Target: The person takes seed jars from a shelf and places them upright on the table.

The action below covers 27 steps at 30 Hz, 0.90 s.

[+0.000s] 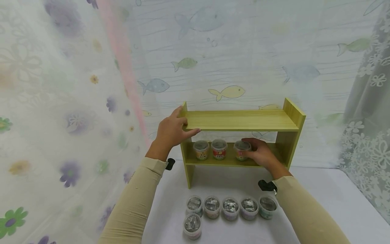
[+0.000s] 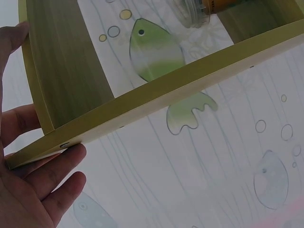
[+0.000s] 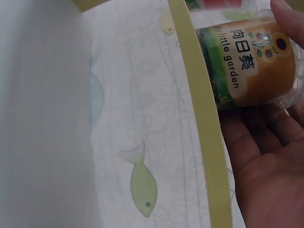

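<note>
Fish-printed curtain [image 1: 189,40] backs the yellow shelf [image 1: 234,120]; on my head feed, the right hand [image 1: 261,151] grips a cup [image 1: 240,150] at its lower board, beside two others [image 1: 219,149]. Left wrist: I see the left hand [image 2: 33,183] clasping the shelf's end. Right wrist: the gripped cup's orange label [image 3: 259,61].

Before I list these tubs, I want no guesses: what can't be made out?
Head view: label text on the tabletop tubs, too small.
Head view: part of the held tub, behind the right hand.
Left wrist view: much of the orange tub, past the picture's top edge.
Right wrist view: most of the red tub, likewise.
</note>
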Motion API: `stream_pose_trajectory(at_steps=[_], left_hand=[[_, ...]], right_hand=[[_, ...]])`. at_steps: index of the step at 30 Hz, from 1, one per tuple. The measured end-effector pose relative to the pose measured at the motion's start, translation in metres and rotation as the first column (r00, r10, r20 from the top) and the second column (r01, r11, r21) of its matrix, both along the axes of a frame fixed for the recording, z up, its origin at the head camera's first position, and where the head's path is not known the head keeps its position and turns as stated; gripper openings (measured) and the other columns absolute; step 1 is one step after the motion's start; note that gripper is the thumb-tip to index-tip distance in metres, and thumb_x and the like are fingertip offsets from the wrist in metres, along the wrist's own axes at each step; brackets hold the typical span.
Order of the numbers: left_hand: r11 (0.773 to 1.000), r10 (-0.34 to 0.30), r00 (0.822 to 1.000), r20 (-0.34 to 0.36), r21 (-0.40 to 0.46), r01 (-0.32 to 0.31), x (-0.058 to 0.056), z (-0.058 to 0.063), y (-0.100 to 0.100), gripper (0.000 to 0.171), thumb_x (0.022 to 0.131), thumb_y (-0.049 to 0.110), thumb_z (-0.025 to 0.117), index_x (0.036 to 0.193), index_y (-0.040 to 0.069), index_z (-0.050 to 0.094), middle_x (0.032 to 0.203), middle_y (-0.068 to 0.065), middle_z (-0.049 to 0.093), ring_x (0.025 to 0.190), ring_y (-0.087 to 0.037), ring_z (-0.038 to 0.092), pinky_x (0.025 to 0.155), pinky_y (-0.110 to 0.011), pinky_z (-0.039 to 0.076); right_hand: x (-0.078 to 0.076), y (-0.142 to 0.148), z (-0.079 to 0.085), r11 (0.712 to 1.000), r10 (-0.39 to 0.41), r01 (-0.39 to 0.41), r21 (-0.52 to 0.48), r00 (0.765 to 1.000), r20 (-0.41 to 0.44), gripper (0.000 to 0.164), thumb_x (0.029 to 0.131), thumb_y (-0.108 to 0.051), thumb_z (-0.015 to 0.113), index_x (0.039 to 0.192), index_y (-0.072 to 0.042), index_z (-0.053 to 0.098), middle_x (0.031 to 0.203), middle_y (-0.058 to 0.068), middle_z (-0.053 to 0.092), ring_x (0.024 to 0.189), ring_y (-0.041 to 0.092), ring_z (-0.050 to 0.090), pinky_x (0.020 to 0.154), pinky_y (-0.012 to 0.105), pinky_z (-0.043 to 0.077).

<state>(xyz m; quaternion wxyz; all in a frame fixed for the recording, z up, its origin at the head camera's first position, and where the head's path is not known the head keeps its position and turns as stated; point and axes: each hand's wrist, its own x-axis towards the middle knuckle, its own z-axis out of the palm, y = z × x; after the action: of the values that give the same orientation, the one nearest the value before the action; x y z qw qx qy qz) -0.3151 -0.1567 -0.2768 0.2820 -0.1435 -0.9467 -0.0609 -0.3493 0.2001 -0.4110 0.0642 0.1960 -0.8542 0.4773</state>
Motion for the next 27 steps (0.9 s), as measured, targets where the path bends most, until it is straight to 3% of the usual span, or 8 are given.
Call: stream_pose_trajectory(at_steps=[10, 17, 27], left_hand=[[1.0, -0.001, 1.0, 0.004, 0.001, 0.001, 0.001, -0.001, 0.001, 0.062, 0.083, 0.08, 0.065, 0.087, 0.019, 0.072, 0.164, -0.009, 0.041, 0.074, -0.027, 0.066, 0.055, -0.032, 0.045], [1.0, -0.001, 1.0, -0.009, -0.003, 0.001, 0.0, 0.0, 0.0, 0.061, 0.083, 0.08, 0.064, 0.085, 0.02, 0.07, 0.164, -0.009, 0.042, 0.072, -0.028, 0.066, 0.052, -0.032, 0.044], [1.0, -0.011, 1.0, -0.015, 0.014, 0.011, 0.001, -0.002, 0.0, 0.061, 0.083, 0.08, 0.065, 0.085, 0.019, 0.072, 0.163, -0.011, 0.043, 0.074, -0.028, 0.067, 0.053, -0.032, 0.045]], right_hand=[[0.003, -0.002, 0.002, 1.0, -0.014, 0.014, -0.011, 1.0, 0.011, 0.068, 0.088, -0.032, 0.084, 0.143, -0.002, 0.057, 0.138, 0.023, 0.061, 0.122, 0.039, 0.063, 0.09, 0.042, 0.055], [0.006, -0.006, 0.003, 0.999, -0.036, 0.036, -0.017, 0.998, 0.049, 0.073, 0.085, -0.042, 0.086, 0.142, -0.005, 0.059, 0.137, 0.019, 0.062, 0.119, 0.037, 0.062, 0.09, 0.042, 0.055], [0.015, -0.009, 0.004, 0.998, -0.054, 0.055, -0.02, 0.997, 0.056, 0.072, 0.084, -0.041, 0.086, 0.14, -0.004, 0.059, 0.132, 0.019, 0.064, 0.114, 0.034, 0.064, 0.086, 0.037, 0.055]])
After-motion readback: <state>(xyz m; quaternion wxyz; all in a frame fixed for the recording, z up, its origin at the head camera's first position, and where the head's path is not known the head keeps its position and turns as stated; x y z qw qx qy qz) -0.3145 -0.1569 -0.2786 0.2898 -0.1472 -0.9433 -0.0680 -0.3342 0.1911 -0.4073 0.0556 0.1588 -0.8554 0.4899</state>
